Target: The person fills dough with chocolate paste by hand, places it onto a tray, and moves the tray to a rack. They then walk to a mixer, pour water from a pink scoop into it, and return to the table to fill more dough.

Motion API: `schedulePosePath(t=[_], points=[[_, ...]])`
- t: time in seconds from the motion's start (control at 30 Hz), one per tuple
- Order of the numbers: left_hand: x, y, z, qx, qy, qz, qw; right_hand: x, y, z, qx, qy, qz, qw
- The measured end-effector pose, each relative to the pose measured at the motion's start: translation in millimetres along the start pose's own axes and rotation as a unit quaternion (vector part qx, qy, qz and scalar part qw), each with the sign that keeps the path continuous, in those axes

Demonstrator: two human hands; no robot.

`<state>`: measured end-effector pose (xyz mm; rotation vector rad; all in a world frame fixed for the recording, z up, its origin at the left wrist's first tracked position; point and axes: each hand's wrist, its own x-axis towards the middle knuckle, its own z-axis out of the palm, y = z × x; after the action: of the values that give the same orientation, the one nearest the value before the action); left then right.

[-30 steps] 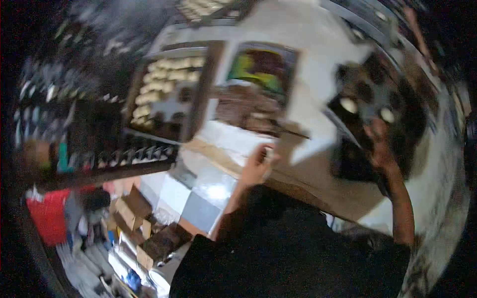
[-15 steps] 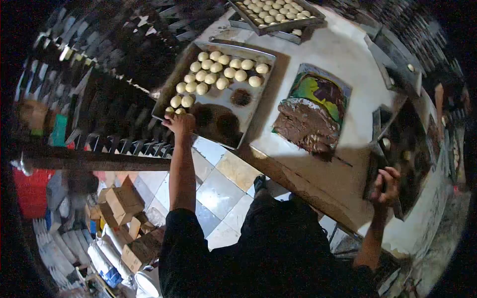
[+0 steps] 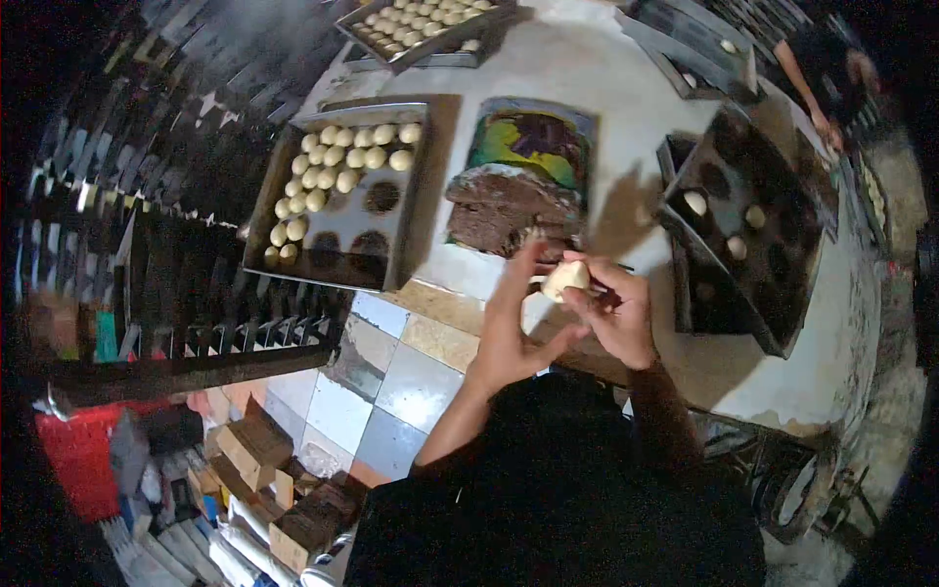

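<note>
Two hands meet just right of the middle of the frame, above the near edge of the pale surface (image 3: 558,59). The right hand (image 3: 626,311) pinches a pale dough ball (image 3: 567,281) between its thumb and curled fingers. The left hand (image 3: 504,338) is spread wide beside it, thumb well apart from the fingers; whether a fingertip touches the ball, I cannot tell.

Just above the hands, a brown slab (image 3: 509,210) lies on a colourful sheet (image 3: 533,142), leaving little space between it and the fingers. That near edge slants from centre left down toward the lower right, with floor tiles (image 3: 411,386) below it at centre left.

Left of the slab, a narrow strip of surface separates it from a baking tray (image 3: 357,223); rows of dough balls fill the tray's upper and left parts, and bare metal shows at its lower right. Right of the slab, a broader, partly shadowed stretch gives more sideways room, up to the raised rim of a dark tray (image 3: 773,284) bearing three balls. Further trays (image 3: 440,47) bound the surface at the top, left of centre; at the upper right shows another person's arm (image 3: 800,80).
</note>
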<state>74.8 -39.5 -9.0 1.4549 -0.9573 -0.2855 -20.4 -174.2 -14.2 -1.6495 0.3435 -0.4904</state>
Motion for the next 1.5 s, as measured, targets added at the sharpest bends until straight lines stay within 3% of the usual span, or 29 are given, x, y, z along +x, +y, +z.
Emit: schedulePosePath(t=[0.07, 0.1, 0.13, 0.17, 0.27, 0.3, 0.33, 0.4, 0.5, 0.53, 0.57, 0.6, 0.67, 0.7, 0.73, 0.77, 0.8, 0.87, 0.9, 0.93, 0.97, 1.0, 1.03, 1.07, 1.13, 1.2, 1.27, 1.33, 1.5], points=[[-1.5, 4.3, 17.0, -0.169, 0.003, -0.05, 0.984, -2.1, -12.1, -25.7, -0.143, -0.013, -0.21, 0.967], [-2.9, 8.6, 26.0, -0.171, 0.023, -0.114, 0.978, -5.7, -23.9, -33.3, -0.178, -0.044, -0.236, 0.954], [-5.0, 15.5, 34.6, -0.171, 0.044, -0.177, 0.968, -12.3, -22.6, -31.5, -0.097, -0.046, -0.23, 0.967], [-1.6, 31.8, 47.0, -0.12, 0.095, -0.169, 0.974, -15.7, -25.0, -38.4, -0.101, -0.027, -0.238, 0.966], [-14.7, 36.8, 69.3, 0.04, 0.077, -0.036, 0.996, -24.4, -23.9, -49.1, -0.052, 0.017, -0.201, 0.978], [-25.4, 36.6, 84.5, 0.06, 0.117, -0.01, 0.991, -29.7, -30.2, -53.6, -0.07, 0.011, -0.169, 0.983], [-36.2, 32.6, 87.0, 0.104, 0.079, 0.013, 0.991, -37.7, -31.3, -51.6, -0.064, 0.058, -0.159, 0.984], [-28.5, 57.0, 106.0, -0.123, 0.125, -0.002, 0.984, -50.0, -33.8, -37.2, -0.052, 0.152, -0.145, 0.976], [-43.9, 40.9, 87.0, -0.1, 0.022, -0.052, 0.993, -47.1, 2.6, -10.0, -0.111, 0.179, -0.25, 0.945], [-48.1, 48.7, 80.9, -0.112, 0.063, -0.112, 0.985, -41.0, 18.9, 1.0, -0.144, 0.21, -0.274, 0.927], [-56.5, 51.4, 67.1, -0.061, 0.083, -0.169, 0.98, -35.8, 23.4, 10.0, -0.117, 0.14, -0.214, 0.96], [-65.8, 46.1, 54.7, -0.046, 0.102, -0.147, 0.983, -32.9, 24.1, 20.2, -0.089, 0.068, -0.15, 0.982], [-92.6, 44.1, 18.6, -0.201, 0.127, -0.234, 0.943, -33.7, 20.1, 56.6, -0.048, 0.061, -0.127, 0.989], [-102.9, 45.2, 6.6, -0.324, 0.201, -0.273, 0.884, -40.5, 18.8, 74.3, -0.039, 0.055, -0.127, 0.99], [-119.1, 36.4, -9.9, -0.345, 0.214, -0.271, 0.873, -46.4, 17.6, 90.1, -0.033, 0.047, -0.127, 0.99], [-137.3, 27.2, -19.2, -0.341, 0.191, -0.293, 0.873, -53.1, 18.5, 106.6, -0.074, 0.056, -0.186, 0.978], [-156.4, 16.0, -27.2, -0.338, 0.167, -0.315, 0.871, -64.5, 21.3, 125.7, -0.066, 0.018, -0.182, 0.981], [-179.9, 0.1, -45.9, -0.451, 0.176, -0.315, 0.817, -75.0, 30.2, 137.7, -0.008, -0.09, -0.089, 0.992], [-182.5, 3.9, -59.6, -0.493, 0.174, -0.325, 0.788, -73.7, 45.3, 139.3, -0.016, -0.101, -0.116, 0.988], [-186.6, 8.9, -68.3, -0.535, 0.173, -0.337, 0.756, -66.1, 61.4, 130.2, -0.019, -0.096, -0.058, 0.994], [-183.8, 12.8, -71.7, -0.511, 0.157, -0.362, 0.764, -58.4, 77.4, 121.2, -0.021, -0.091, 0.0, 0.996], [-188.2, 9.2, -76.7, -0.488, 0.153, -0.37, 0.775, -38.3, 100.8, 97.4, -0.097, -0.025, 0.016, 0.995], [-192.0, 3.4, -81.5, -0.466, 0.149, -0.377, 0.786, -15.4, 110.8, 67.2, -0.325, 0.046, 0.005, 0.945], [-189.7, 2.4, -82.4, -0.464, 0.147, -0.357, 0.797, -5.0, 124.1, 38.4, -0.393, 0.089, -0.011, 0.915], [-184.2, -2.3, -84.9, -0.465, 0.146, -0.332, 0.808, 10.8, 191.0, -22.6, -0.642, 0.128, -0.141, 0.742], [-175.0, -9.2, -93.8, -0.461, 0.149, -0.322, 0.813, 20.5, 173.8, -42.4, -0.685, 0.011, -0.031, 0.728], [-164.3, -14.2, -102.2, -0.428, 0.182, -0.308, 0.83, 23.9, 153.2, -51.1, -0.649, -0.081, -0.073, 0.753], [-140.0, -16.3, -115.8, -0.385, 0.217, -0.273, 0.854, 12.5, 125.8, -30.1, -0.582, -0.101, -0.059, 0.804], [-109.3, -67.7, -120.3, -0.384, 0.306, -0.24, 0.837, 43.2, 129.2, 10.1, -0.557, -0.146, -0.075, 0.814]])
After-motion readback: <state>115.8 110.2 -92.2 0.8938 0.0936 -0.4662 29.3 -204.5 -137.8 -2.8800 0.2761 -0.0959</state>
